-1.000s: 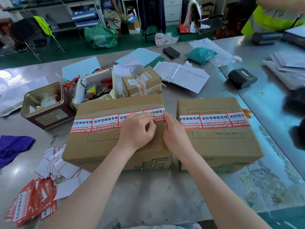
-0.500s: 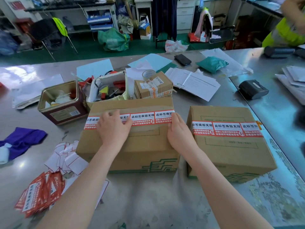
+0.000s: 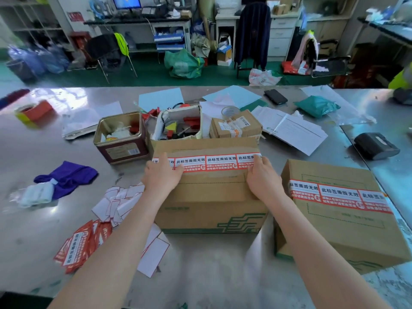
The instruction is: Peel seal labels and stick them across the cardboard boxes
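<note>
Steel table (image 3: 223,264) carried 2 sealed cardboard boxes (image 3: 211,197) (image 3: 338,219), a smaller parcel (image 3: 236,127) and an open tin (image 3: 121,137). Label backings (image 3: 118,201), red labels (image 3: 82,244), purple cloth (image 3: 66,177), papers (image 3: 292,130) and a phone (image 3: 275,97) lay loose around them.

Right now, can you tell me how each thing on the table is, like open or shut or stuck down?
Middle cardboard box: shut, label strip across its top.
Seal labels: stuck flat, pressed at both ends.
Left hand: fingers flat on the strip's left end.
Right hand: fingers flat on the strip's right end.
Right cardboard box: shut, already sealed.
Metal tin: open, no lid on.
Small parcel: shut, taped.
Loose labels: unpeeled, piled.
</note>
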Tool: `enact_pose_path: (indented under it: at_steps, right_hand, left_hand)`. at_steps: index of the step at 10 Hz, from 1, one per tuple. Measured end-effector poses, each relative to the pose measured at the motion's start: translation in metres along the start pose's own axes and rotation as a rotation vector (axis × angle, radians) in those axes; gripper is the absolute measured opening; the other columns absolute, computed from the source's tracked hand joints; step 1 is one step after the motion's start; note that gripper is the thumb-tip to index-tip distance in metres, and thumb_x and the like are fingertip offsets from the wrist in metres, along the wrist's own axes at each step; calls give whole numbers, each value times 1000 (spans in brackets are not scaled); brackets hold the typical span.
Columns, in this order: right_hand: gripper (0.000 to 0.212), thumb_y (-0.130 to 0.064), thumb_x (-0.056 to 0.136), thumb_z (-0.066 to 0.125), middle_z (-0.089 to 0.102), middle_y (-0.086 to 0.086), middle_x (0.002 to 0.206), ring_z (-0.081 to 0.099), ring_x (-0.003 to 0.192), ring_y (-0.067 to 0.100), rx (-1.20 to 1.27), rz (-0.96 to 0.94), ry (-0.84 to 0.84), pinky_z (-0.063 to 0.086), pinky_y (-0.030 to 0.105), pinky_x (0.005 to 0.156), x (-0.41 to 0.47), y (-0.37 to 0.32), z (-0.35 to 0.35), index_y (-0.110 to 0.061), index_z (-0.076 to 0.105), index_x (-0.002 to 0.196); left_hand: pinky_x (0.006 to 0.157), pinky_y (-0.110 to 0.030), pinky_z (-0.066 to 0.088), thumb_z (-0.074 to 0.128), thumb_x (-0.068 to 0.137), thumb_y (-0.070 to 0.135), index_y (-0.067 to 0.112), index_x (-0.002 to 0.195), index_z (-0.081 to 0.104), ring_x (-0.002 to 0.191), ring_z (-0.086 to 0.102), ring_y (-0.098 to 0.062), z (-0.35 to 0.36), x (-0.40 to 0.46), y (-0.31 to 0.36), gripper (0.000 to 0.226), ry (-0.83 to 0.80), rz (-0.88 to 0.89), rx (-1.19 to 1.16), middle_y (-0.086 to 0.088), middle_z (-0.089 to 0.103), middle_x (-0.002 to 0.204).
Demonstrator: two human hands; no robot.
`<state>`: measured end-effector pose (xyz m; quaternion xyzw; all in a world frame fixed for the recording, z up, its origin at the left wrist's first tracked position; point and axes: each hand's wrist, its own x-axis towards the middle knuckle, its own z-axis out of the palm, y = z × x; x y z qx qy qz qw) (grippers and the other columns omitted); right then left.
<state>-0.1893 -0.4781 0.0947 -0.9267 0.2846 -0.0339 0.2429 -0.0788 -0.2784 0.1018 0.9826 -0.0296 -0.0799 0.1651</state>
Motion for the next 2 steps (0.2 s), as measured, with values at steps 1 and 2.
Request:
enact_pose_path:
  at_steps: [1,2]
  right_hand:
    - [31,-17,96,29,47,13,124,49,110,32,-76,30,-60,34,48,97,1,-8,-6,-15,40,125]
    - [33,-14,93,33,47,13,128,46,115,31,-23,9,-81,34,46,96,9,-17,-18,-14,44,124]
  left_hand:
    - [88,-42,47,50,90,39,19,132,38,110,49,-33,-11,1,-1,48,-20,37,-86,-17,44,128]
    - [84,-38,51,49,92,31,16,125,50,98,58,-25,-29,3,8,37,0,172,-234,-7,59,115]
